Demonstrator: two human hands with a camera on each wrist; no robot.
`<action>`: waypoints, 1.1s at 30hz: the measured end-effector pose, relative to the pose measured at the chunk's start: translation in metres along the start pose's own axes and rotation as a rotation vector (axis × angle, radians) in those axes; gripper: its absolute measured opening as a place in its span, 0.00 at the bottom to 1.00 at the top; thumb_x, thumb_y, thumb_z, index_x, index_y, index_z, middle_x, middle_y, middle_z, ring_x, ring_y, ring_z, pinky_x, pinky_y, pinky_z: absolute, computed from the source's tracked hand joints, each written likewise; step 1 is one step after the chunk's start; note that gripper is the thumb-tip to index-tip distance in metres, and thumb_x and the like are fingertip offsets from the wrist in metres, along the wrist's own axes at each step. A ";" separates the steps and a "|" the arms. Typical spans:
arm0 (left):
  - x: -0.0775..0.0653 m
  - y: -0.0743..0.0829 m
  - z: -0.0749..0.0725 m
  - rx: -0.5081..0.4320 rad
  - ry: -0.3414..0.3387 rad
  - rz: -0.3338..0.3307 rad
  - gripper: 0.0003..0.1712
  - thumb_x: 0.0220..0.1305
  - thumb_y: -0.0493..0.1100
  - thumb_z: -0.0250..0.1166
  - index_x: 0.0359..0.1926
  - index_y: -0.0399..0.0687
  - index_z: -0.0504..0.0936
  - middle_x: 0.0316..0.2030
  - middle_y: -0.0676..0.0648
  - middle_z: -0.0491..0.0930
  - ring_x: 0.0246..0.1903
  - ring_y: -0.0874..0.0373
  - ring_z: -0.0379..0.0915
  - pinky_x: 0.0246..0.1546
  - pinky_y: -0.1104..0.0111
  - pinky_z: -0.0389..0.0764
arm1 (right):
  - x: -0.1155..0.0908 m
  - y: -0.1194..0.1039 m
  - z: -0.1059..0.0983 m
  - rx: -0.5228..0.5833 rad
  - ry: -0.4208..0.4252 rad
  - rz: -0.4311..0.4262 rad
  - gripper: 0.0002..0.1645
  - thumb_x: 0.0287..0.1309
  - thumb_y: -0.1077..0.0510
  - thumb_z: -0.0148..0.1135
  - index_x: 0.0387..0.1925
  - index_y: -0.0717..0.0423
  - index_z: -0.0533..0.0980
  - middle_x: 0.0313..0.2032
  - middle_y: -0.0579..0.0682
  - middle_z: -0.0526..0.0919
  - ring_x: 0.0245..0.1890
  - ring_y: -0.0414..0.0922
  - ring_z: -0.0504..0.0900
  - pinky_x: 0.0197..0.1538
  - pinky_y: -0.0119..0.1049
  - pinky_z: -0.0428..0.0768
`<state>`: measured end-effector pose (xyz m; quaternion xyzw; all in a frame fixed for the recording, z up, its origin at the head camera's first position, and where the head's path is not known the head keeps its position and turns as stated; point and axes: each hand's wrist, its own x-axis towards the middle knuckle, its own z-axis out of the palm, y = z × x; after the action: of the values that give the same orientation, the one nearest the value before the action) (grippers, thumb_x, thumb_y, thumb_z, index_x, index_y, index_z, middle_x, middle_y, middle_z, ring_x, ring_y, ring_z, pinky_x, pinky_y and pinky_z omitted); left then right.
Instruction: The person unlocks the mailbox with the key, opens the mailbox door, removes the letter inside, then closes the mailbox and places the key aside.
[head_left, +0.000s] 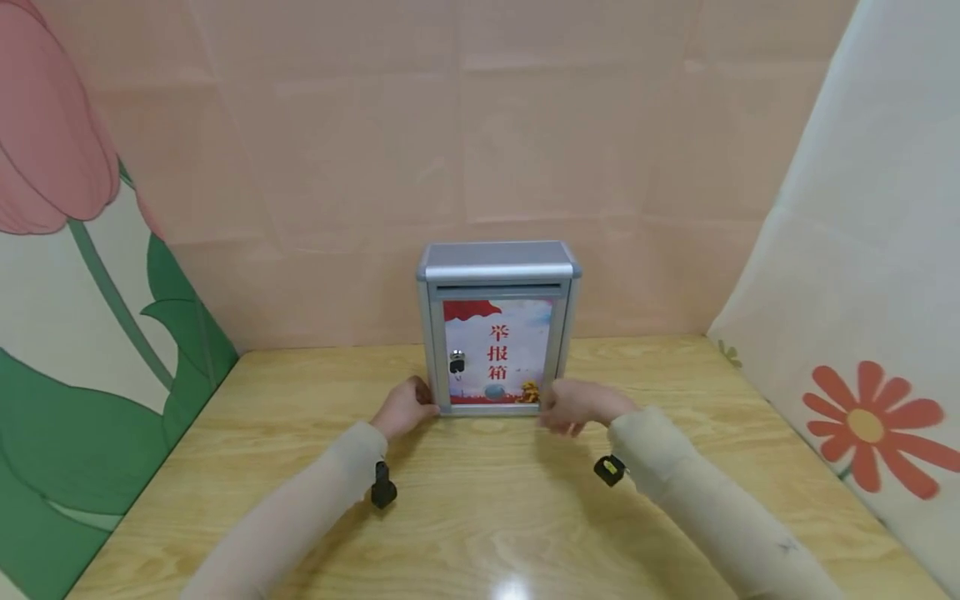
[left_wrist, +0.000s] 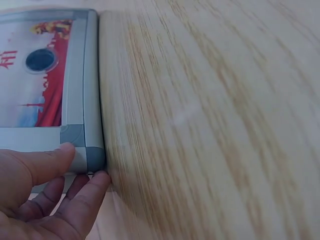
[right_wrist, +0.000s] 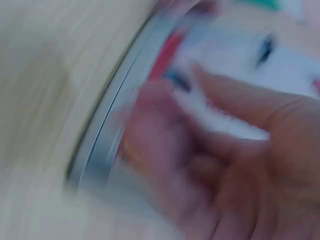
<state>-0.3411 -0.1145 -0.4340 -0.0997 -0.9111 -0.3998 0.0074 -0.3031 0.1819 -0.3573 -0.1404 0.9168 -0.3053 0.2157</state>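
A grey metal letterbox (head_left: pixel 498 272) with a slot below its lid stands upright on the wooden table. Red characters mark its white front panel (head_left: pixel 498 352), and a small lock (head_left: pixel 457 356) with a black-headed key sits at the panel's left. My left hand (head_left: pixel 405 407) holds the lower left corner, thumb on the front frame and fingers round the side, as the left wrist view (left_wrist: pixel 55 195) shows. My right hand (head_left: pixel 581 404) is before the lower right corner, fingers loosely bent with nothing seen between them. Blur in the right wrist view hides whether it touches the box.
The wooden table (head_left: pixel 480 517) spreads around the box. Behind it hangs a peach cloth backdrop (head_left: pixel 480 125). Flower-printed cloths border the left side (head_left: pixel 75 292) and the right side (head_left: pixel 862 250). Small black devices are strapped at both wrists.
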 end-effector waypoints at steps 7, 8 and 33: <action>0.001 -0.005 0.000 0.000 0.005 -0.006 0.15 0.56 0.36 0.70 0.39 0.34 0.74 0.34 0.42 0.78 0.34 0.53 0.74 0.37 0.62 0.78 | 0.029 -0.063 0.026 0.828 -0.037 -0.122 0.26 0.72 0.54 0.49 0.63 0.69 0.65 0.56 0.68 0.75 0.50 0.53 0.81 0.54 0.43 0.80; 0.001 -0.004 0.000 -0.001 0.004 -0.001 0.15 0.56 0.36 0.70 0.39 0.34 0.74 0.34 0.41 0.78 0.34 0.53 0.74 0.37 0.62 0.78 | 0.033 -0.067 0.029 0.904 -0.017 -0.104 0.28 0.72 0.54 0.49 0.65 0.69 0.63 0.56 0.68 0.74 0.50 0.53 0.82 0.54 0.42 0.80; 0.002 -0.005 0.004 -0.031 0.007 -0.005 0.15 0.58 0.37 0.70 0.40 0.35 0.74 0.35 0.41 0.78 0.37 0.51 0.75 0.40 0.60 0.78 | 0.060 -0.076 0.062 1.609 -0.099 -0.133 0.16 0.72 0.63 0.43 0.56 0.66 0.63 0.46 0.55 0.72 0.47 0.44 0.74 0.59 0.32 0.74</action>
<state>-0.3441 -0.1147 -0.4404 -0.0963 -0.9050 -0.4142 0.0079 -0.3156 0.0687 -0.3729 -0.0098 0.3956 -0.8770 0.2725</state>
